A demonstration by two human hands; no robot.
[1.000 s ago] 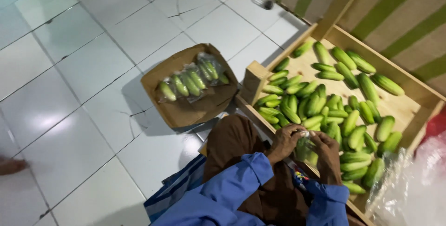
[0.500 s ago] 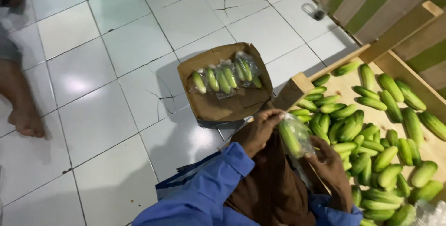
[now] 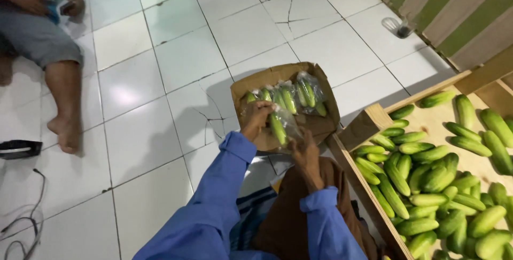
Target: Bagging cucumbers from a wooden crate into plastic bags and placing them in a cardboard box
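Bagged cucumber (image 3: 279, 127): held over the near edge of the cardboard box (image 3: 323, 126), beside the packed bags (image 3: 291, 97).
Left hand (image 3: 256, 118): closed on the bag's top.
Right hand (image 3: 305, 152): closed underneath, supporting it.
Wooden crate (image 3: 368, 124): right, heaped with loose cucumbers (image 3: 427, 182).

Bagged cucumber (image 3: 279, 126), in both hands, now over the cardboard box (image 3: 320, 126).

We wear long blue sleeves with loose cuffs down to our bare left hand (image 3: 257, 117) and right hand (image 3: 305, 155) — and brown cloth over our lap.
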